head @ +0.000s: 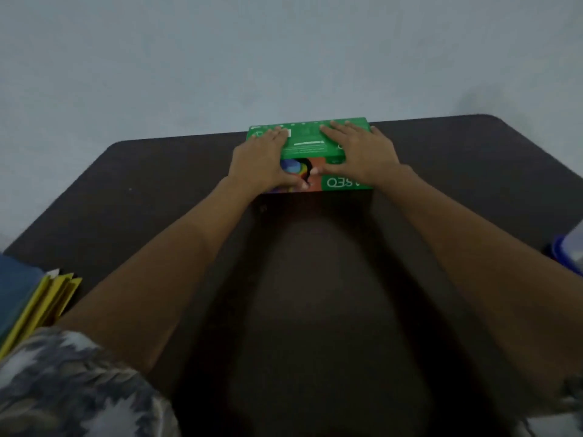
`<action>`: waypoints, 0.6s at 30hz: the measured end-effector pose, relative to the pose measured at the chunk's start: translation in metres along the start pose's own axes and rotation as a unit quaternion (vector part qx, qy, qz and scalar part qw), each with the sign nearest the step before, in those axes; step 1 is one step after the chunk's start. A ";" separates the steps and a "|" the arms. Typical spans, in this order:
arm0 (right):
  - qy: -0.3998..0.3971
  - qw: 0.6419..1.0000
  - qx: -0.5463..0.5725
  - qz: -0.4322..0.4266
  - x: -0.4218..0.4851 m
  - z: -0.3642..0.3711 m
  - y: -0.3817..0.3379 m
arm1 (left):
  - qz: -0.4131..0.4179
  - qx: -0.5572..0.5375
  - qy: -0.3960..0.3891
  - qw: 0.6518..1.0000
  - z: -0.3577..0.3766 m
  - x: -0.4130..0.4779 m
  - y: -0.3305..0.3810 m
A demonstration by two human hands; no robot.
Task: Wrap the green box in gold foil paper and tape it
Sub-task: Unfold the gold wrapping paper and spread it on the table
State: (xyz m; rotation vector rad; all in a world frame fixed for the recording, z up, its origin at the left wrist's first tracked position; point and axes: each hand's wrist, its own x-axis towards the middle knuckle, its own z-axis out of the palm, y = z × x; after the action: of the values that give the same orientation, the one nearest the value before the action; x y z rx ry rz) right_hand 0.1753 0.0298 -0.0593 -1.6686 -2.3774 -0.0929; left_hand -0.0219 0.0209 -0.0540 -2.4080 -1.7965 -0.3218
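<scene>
Holding: both hands clasp the green box (310,141) at once, one toward each end.
Green box: it stands on the far part of the dark brown table (157,200), close to the table's far edge and the pale wall (284,58). Its green top face carries small white print. Its near face shows a many-coloured picture at the left and large white letters, upside down, on green at the right.
Left hand (262,159): the fingers lie fairly straight and together over the top face near the left end. The thumb presses on the near face over the coloured picture, so the hand pinches the upper near edge.
Right hand (362,152): the fingers are spread over the top face toward the right end. The thumb bears on the near face beside the white letters, in the same clasp over the edge.
Forearms (176,247): bare, reaching forward across the table, wide apart near the body and closer together at the box.
Sleeve (63,389): grey and white camouflage pattern, at the lower left.
Left edge: a stack of blue and yellow folders or sheets (38,304) by the table's near left corner; I cannot tell which they are.
Right edge: part of a blue container (568,257), cut off by the frame, well apart from the box.
</scene>
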 end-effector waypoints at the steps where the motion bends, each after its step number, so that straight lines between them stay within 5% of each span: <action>1: 0.007 1.000 0.001 -0.005 -0.008 -0.001 -0.003 | 0.001 0.003 0.002 1.000 -0.001 -0.007 0.003; 7: 0.011 0.997 -0.075 0.010 -0.056 -0.028 -0.025 | 0.025 0.007 0.006 1.000 -0.016 -0.049 0.018; 10: 0.145 0.976 0.154 0.049 -0.092 -0.035 -0.074 | 0.027 -0.049 0.049 0.997 -0.048 -0.081 0.027; 12: 0.192 0.897 0.381 0.114 -0.116 -0.034 -0.126 | 0.024 -0.063 0.102 0.992 -0.086 -0.125 0.020; 14: 0.085 0.788 0.577 0.197 -0.135 -0.036 -0.177 | 0.000 -0.064 0.146 0.987 -0.124 -0.168 0.001; 16: -0.114 0.697 0.675 0.214 -0.151 -0.038 -0.228 | -0.059 -0.056 0.163 0.983 -0.154 -0.220 -0.035; 18: -0.231 0.683 0.665 0.194 -0.158 -0.034 -0.270 | -0.151 -0.017 0.154 0.976 -0.165 -0.269 -0.078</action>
State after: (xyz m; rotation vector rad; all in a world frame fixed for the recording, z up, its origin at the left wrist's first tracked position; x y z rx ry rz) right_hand -0.0203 -0.2153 -0.0398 -1.2792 -1.3217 1.8060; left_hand -0.1864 -0.2436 0.0389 -1.9617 -2.0110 -0.7165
